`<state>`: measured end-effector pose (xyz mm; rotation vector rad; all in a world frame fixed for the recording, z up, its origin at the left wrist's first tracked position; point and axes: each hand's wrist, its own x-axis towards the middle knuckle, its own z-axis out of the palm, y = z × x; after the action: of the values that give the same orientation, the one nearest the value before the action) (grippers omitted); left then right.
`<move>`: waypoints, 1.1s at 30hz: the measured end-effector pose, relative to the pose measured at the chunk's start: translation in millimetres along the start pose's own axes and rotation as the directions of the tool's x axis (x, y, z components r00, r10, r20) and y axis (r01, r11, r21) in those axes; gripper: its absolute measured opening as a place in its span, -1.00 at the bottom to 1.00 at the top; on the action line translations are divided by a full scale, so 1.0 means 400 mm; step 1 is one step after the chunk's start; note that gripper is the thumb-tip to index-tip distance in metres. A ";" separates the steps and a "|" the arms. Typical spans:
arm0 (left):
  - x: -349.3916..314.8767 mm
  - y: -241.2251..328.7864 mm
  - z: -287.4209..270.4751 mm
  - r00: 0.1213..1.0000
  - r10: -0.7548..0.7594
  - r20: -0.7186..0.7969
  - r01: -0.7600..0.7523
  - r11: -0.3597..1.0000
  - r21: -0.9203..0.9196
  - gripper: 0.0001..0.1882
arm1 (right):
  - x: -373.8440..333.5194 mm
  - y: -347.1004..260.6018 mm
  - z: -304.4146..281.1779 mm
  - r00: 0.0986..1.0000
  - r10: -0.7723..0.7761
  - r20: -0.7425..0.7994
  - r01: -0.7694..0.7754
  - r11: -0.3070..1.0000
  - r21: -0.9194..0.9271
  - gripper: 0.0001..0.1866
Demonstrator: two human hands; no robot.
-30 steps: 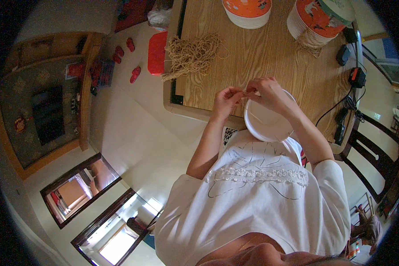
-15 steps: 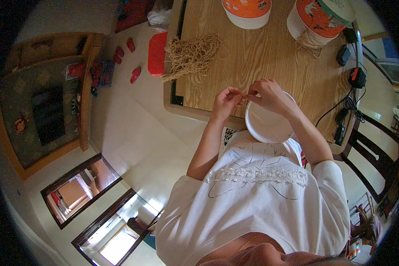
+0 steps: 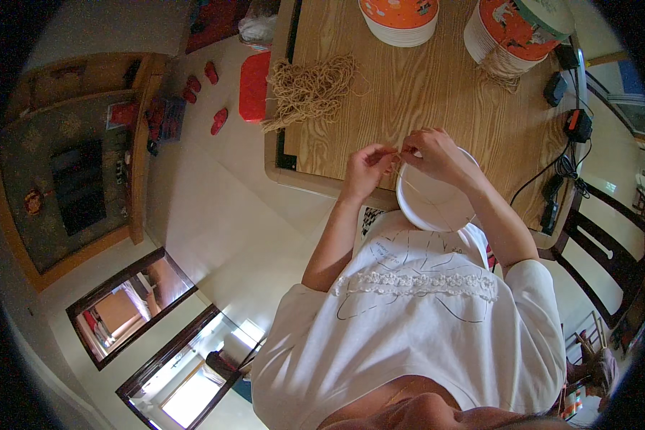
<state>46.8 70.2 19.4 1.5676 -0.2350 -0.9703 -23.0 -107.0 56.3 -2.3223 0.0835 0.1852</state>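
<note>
A white round plate lies at the near edge of the wooden table. My left hand and my right hand meet just above the plate's far rim. Both pinch a thin pale strand of twine stretched between their fingertips. A loose tangle of tan twine lies on the table farther left, apart from both hands.
Two orange round tins stand at the table's far side. Black chargers and cables run along the right edge. A dark chair stands to the right. A red mat and red slippers lie on the floor.
Both hands stay at the plate's rim, with only small finger movements on the strand.
</note>
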 end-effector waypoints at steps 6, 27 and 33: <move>-0.001 0.000 0.000 1.000 0.018 0.002 -0.018 0.999 0.050 -0.83 | -0.001 -0.002 0.000 1.000 0.005 -0.005 -0.005 1.000 -0.013 -0.84; -0.018 0.032 0.028 0.992 0.114 -0.052 -0.110 0.992 0.066 -0.88 | -0.004 0.002 0.005 1.000 -0.007 -0.008 0.007 1.000 -0.009 -0.85; 0.002 0.000 0.017 0.997 0.075 0.006 -0.074 0.983 0.166 -0.88 | -0.002 0.000 0.004 1.000 0.006 0.011 -0.005 1.000 -0.030 -0.85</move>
<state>42.7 64.6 19.6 1.6986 -0.3799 -0.9104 -24.2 -105.6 55.2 -2.3510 0.0817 0.2039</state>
